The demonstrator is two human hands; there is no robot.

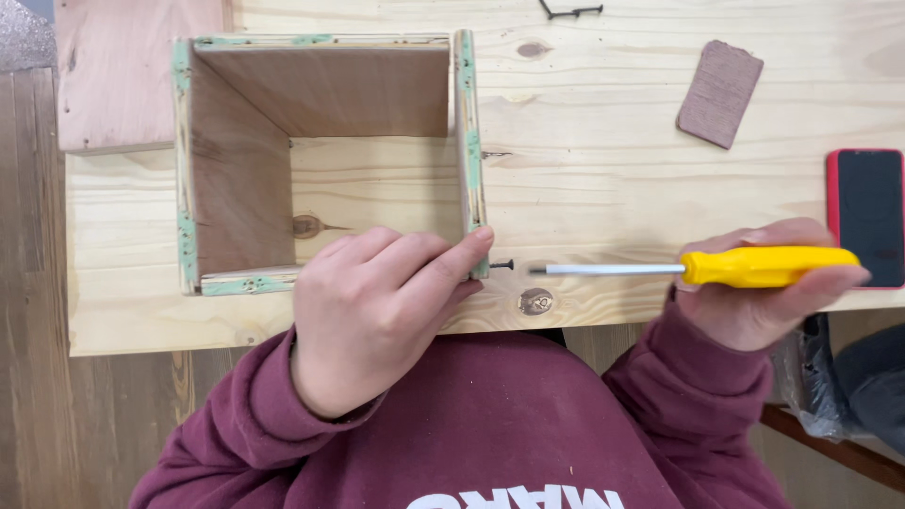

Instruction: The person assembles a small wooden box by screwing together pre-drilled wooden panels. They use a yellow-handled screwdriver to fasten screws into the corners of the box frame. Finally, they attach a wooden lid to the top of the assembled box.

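I am at a small woodworking bench, a hobby workshop by the look of it. The pale pine tabletop (603, 170) fills the upper frame, with an open plywood box (236, 179) at upper left, a sanding block (719, 92) at upper right, and the yellow-handled screwdriver (745, 267) in my right hand (754, 302) at a black screw (502, 266).

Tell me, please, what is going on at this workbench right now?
A person in a maroon sweatshirt is working on an open wooden box frame lying on a pale wooden table. The left hand grips the frame's near right corner, where a dark screw sticks out sideways. The right hand holds a yellow-handled screwdriver, its tip level with the screw head but just short of it. A sanding block and a red-cased phone lie nearby.
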